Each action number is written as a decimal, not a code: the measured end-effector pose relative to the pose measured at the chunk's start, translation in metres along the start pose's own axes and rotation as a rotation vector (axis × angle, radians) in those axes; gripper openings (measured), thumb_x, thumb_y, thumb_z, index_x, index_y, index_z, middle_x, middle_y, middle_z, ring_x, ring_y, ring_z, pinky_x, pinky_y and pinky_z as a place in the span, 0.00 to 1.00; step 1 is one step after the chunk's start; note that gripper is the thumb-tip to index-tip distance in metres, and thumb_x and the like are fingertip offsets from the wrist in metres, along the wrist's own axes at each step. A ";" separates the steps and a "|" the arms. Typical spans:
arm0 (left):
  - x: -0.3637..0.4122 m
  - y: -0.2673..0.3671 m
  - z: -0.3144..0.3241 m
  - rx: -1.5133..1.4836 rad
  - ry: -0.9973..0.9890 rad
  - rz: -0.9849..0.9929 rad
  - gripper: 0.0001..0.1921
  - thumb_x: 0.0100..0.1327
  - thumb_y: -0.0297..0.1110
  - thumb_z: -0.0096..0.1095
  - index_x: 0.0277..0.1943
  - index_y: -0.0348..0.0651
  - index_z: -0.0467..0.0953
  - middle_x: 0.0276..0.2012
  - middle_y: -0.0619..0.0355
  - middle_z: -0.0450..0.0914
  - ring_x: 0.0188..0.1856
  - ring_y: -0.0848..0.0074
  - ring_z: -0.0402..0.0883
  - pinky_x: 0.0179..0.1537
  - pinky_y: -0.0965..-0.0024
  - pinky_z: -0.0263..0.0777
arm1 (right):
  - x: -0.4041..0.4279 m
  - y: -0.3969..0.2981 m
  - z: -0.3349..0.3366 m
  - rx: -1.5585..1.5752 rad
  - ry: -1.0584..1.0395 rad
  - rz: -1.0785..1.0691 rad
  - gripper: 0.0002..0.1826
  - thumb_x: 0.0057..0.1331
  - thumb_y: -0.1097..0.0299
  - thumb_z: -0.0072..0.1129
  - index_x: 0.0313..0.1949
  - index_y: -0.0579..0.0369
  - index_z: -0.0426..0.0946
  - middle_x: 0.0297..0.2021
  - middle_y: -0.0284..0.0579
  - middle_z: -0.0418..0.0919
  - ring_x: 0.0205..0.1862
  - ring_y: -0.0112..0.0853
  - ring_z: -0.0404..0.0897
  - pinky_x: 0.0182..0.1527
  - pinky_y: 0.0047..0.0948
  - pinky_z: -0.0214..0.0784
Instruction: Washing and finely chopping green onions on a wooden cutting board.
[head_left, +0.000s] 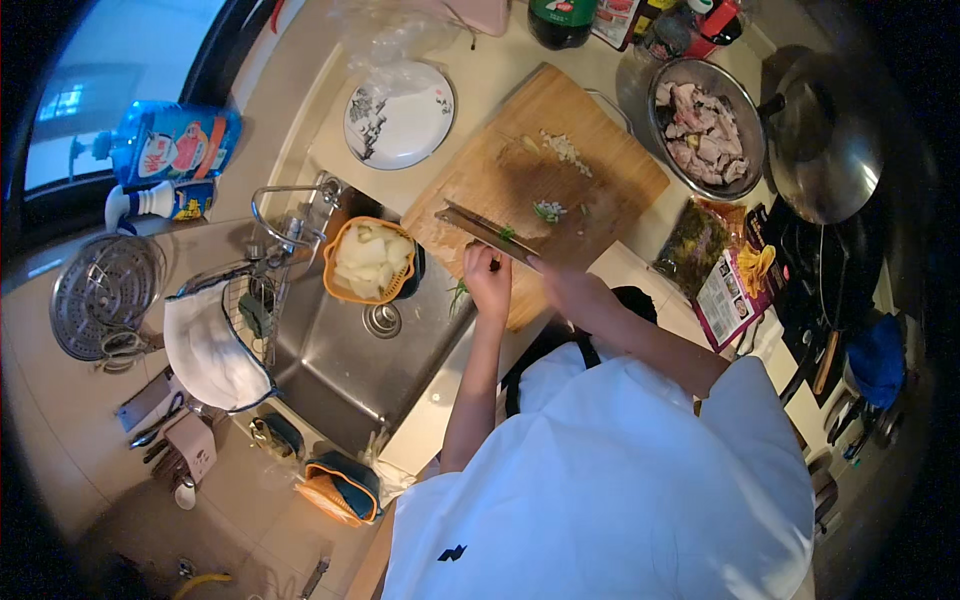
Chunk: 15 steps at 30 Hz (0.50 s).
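My right hand (574, 292), slightly blurred, grips the handle of a kitchen knife (480, 225), whose blade lies low across the wooden cutting board (615, 172). Beside the blade, my left hand (487, 277) has its fingers curled on green onion at the board's near left edge; green ends (457, 294) stick out past that hand over the sink side. Small cut green bits (507, 233) lie against the blade. Farther up the board are a small pile of chopped green onion (550, 211) and a pile of chopped pale pieces, perhaps garlic (566, 152).
Left of the board, an orange basket of sliced pale vegetable (373, 261) sits at the steel sink (330, 375). A white plate (409, 120) lies beyond. At the right stand a metal bowl of raw meat (705, 135), food packets (731, 300) and a lidded pan (825, 150).
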<state>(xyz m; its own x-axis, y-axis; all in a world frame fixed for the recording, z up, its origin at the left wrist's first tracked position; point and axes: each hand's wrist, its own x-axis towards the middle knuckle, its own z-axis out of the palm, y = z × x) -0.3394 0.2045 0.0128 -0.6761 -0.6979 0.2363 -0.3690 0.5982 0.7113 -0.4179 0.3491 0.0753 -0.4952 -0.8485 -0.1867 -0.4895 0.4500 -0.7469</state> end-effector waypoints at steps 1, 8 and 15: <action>0.000 -0.001 0.000 -0.003 0.023 0.013 0.07 0.43 0.21 0.62 0.22 0.34 0.69 0.27 0.49 0.73 0.34 0.59 0.71 0.36 0.64 0.66 | 0.001 -0.001 0.000 0.002 0.000 0.002 0.23 0.59 0.67 0.49 0.56 0.50 0.62 0.26 0.53 0.74 0.25 0.48 0.75 0.27 0.42 0.69; 0.002 0.003 -0.002 -0.027 0.035 0.017 0.07 0.43 0.20 0.62 0.21 0.35 0.69 0.26 0.50 0.73 0.33 0.60 0.71 0.35 0.65 0.66 | 0.008 -0.002 0.011 -0.076 -0.086 0.100 0.16 0.58 0.69 0.46 0.46 0.58 0.61 0.23 0.54 0.75 0.24 0.49 0.76 0.25 0.45 0.69; 0.004 0.001 0.002 -0.109 0.059 0.005 0.05 0.44 0.20 0.62 0.23 0.34 0.71 0.27 0.50 0.74 0.33 0.60 0.72 0.36 0.66 0.66 | 0.025 -0.004 0.009 -0.309 -0.100 0.070 0.09 0.57 0.71 0.46 0.35 0.61 0.61 0.15 0.54 0.74 0.21 0.46 0.78 0.19 0.38 0.70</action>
<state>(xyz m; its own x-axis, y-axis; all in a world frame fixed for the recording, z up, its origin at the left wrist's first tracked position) -0.3442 0.2029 0.0132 -0.6376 -0.7191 0.2764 -0.2917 0.5574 0.7773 -0.4223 0.3233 0.0679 -0.4699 -0.8286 -0.3043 -0.6590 0.5587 -0.5037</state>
